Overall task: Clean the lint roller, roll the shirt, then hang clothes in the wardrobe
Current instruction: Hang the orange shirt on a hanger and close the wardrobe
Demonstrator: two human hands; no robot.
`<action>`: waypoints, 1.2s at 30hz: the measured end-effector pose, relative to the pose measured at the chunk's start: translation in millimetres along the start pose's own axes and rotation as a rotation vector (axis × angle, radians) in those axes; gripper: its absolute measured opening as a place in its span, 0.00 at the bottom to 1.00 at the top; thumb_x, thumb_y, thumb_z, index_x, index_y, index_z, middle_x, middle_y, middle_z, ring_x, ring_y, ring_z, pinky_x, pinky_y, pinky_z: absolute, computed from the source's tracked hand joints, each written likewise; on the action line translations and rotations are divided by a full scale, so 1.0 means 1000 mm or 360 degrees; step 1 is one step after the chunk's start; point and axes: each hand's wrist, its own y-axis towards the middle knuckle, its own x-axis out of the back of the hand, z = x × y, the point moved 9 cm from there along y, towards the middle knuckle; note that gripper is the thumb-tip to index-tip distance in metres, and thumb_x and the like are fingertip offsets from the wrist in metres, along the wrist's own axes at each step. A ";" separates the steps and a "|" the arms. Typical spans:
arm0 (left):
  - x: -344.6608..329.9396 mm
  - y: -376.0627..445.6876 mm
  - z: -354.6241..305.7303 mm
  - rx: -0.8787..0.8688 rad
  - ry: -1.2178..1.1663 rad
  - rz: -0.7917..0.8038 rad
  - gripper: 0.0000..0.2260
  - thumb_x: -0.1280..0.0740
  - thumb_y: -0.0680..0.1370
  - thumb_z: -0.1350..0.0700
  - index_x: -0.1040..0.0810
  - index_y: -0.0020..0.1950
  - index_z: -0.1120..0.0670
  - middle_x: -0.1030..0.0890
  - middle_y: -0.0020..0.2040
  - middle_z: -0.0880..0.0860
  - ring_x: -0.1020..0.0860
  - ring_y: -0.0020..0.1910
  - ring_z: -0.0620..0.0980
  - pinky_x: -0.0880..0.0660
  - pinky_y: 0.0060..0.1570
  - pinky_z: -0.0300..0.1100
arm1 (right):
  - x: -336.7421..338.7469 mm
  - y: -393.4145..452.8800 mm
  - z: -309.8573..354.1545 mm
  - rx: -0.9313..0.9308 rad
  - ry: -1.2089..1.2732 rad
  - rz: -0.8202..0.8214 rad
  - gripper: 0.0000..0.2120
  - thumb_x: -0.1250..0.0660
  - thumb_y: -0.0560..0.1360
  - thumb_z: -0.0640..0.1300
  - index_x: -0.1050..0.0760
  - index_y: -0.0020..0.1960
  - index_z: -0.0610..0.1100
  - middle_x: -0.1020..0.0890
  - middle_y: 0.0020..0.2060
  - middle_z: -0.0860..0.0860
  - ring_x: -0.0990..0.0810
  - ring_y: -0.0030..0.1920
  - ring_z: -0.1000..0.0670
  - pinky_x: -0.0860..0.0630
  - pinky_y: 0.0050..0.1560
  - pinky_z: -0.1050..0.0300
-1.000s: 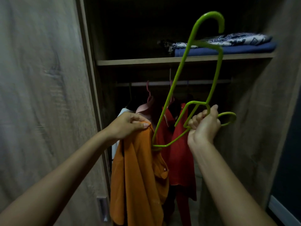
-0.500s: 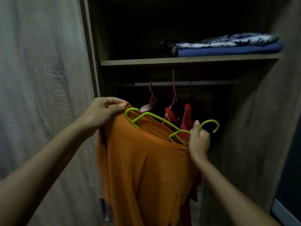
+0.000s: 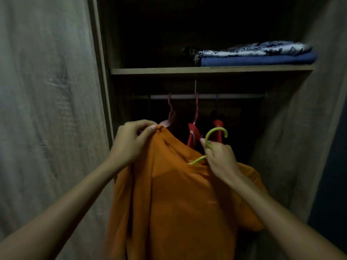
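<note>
The wardrobe (image 3: 105,76) stands open, its door (image 3: 47,109) filling the left of the view and its inside so dark that the back wall cannot be made out. In front of the wardrobe opening hangs the orange shirt (image 3: 178,203), the largest thing held; its lower hem runs off the bottom edge of the view. The shelf (image 3: 169,70) crosses the wardrobe above the shirt, carrying a folded blue cloth (image 3: 257,60) with a patterned cloth (image 3: 253,49) on top of it, both toward the shelf's right end. Under the shelf runs the rail (image 3: 234,96), dim and partly lost in shadow. Red clothes (image 3: 193,135) hang from the rail on pink hangers (image 3: 171,111), mostly hidden behind the shirt.

The left hand (image 3: 129,141) pinches the shirt's upper left corner between thumb and curled fingers. The right hand (image 3: 219,158) grips the green hanger (image 3: 216,135) just below its hook, fingers closed round the neck. Only the hook and a short piece of one arm show; the rest of the hanger is inside the shirt, below the rail and not yet on it.
</note>
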 end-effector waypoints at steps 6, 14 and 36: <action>-0.023 0.004 -0.013 -0.0105 0.0054 0.0087 0.12 0.38 0.79 0.49 0.20 0.59 0.49 0.19 0.53 0.43 0.24 0.50 0.33 0.32 0.45 0.24 | 0.056 0.029 0.024 -0.0059 0.0028 -0.0190 0.23 0.45 0.81 0.56 0.31 0.29 0.48 0.26 0.25 0.50 0.25 0.29 0.47 0.34 0.28 0.54; -0.051 0.001 -0.025 -0.0233 0.0079 0.0591 0.14 0.39 0.75 0.41 0.24 0.57 0.42 0.21 0.48 0.37 0.24 0.51 0.32 0.25 0.45 0.31 | 0.037 0.036 0.025 -0.0044 -0.0051 0.0128 0.25 0.45 0.80 0.58 0.32 0.28 0.47 0.26 0.24 0.48 0.25 0.27 0.46 0.31 0.29 0.51; -0.049 0.000 -0.003 -0.0144 0.0193 0.0364 0.09 0.39 0.80 0.51 0.22 0.53 0.54 0.20 0.46 0.51 0.22 0.43 0.46 0.26 0.41 0.38 | 0.110 0.019 -0.080 -0.0443 0.0014 -0.0067 0.06 0.31 0.75 0.46 0.20 0.51 0.52 0.18 0.47 0.55 0.19 0.50 0.53 0.21 0.53 0.51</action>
